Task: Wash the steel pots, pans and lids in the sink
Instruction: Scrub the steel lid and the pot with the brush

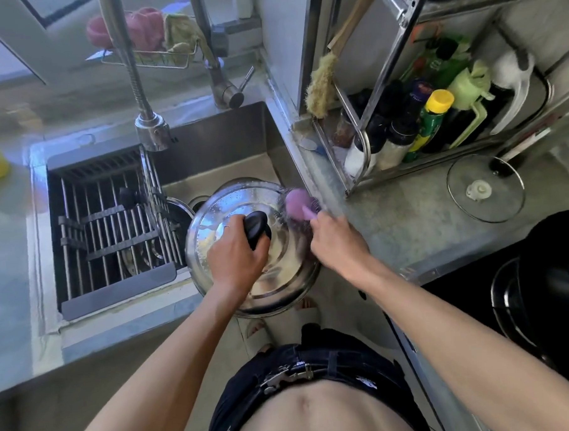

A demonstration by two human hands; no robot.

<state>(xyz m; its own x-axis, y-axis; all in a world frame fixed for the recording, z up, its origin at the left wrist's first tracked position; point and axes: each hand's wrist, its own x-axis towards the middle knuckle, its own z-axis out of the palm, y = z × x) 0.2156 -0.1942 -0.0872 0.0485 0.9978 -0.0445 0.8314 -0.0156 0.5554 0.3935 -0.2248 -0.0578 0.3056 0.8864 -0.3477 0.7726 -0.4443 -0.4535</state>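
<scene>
overhead, from the head camera, a large steel lid [246, 275] is held tilted over the front right corner of the sink [215, 143], its near rim past the counter edge. the left hand [236, 253] curls its fingers round the lid's black knob [257, 228] and grips it. the right hand [338, 237] grips a pink-handled scrubber [297, 203], blurred, against the lid's far right rim. a slatted drain rack [110, 223] fills the sink's left half, and the rim of another pot [181, 208] shows between rack and lid. the faucet head [152, 130] hangs above the basin. on the counter to the right a glass lid [486, 190] lies flat, beside a metal shelf of bottles [419, 128].
</scene>
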